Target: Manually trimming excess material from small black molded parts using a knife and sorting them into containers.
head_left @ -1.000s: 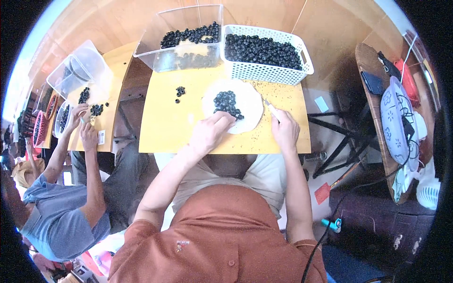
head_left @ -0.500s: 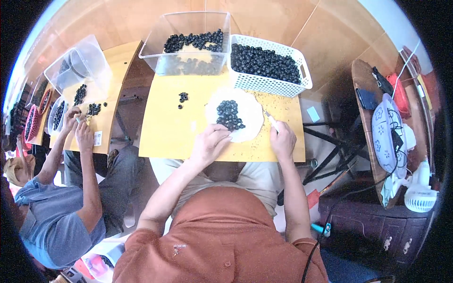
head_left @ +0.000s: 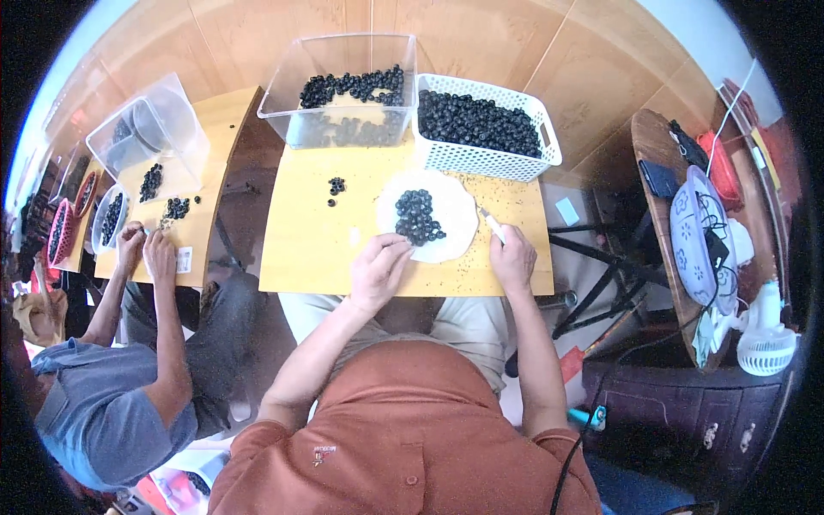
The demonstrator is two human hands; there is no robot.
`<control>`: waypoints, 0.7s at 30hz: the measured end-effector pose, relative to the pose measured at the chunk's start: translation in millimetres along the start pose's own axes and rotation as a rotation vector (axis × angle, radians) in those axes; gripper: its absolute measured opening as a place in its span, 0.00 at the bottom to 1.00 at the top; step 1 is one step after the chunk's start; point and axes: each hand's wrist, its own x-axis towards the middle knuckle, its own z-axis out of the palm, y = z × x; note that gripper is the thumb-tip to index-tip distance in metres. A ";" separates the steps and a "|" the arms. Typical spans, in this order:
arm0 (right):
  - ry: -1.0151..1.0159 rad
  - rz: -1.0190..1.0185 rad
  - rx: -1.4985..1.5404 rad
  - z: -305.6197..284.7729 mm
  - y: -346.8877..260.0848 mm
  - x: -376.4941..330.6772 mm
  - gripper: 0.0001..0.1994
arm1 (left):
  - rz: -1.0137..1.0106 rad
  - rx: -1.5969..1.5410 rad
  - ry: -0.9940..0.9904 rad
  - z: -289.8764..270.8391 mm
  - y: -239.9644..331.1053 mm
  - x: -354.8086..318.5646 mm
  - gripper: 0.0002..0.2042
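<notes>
The left hand (head_left: 380, 268) has drawn back from the berries (head_left: 418, 219), leaving the pile, just beyond its fingertips on the plate (head_left: 465, 210), easier to reach. Its fingers are bent; whether they pinch a berry, I cannot tell. The pile's long axis runs away from that hand. The right hand (head_left: 513, 260) is wrapped around a tool (head_left: 493, 225), tip pointing forward and leftward.

"What's behind the yellow tabletop's (head_left: 300, 249) far edge?"
"A brown wood wall (head_left: 481, 39)."
"And past its right edge?"
"Black legs (head_left: 585, 300) on a pale floor (head_left: 573, 273), then a brown table (head_left: 659, 232)."
"Lower down?"
"A dark cupboard (head_left: 661, 421) with shiny handles (head_left: 711, 435)."
</notes>
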 end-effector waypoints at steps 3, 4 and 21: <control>0.011 -0.004 0.006 0.3 0.2 0.2 0.07 | 0.007 -0.003 -0.006 3.3 -1.2 -4.1 0.09; 0.006 -0.003 0.003 0.2 1.2 0.4 0.07 | 0.011 -0.002 -0.007 3.6 -1.3 -4.5 0.09; -0.001 0.006 0.011 -3.5 -3.8 0.5 0.08 | 0.082 -0.040 -0.058 2.1 1.2 -1.9 0.12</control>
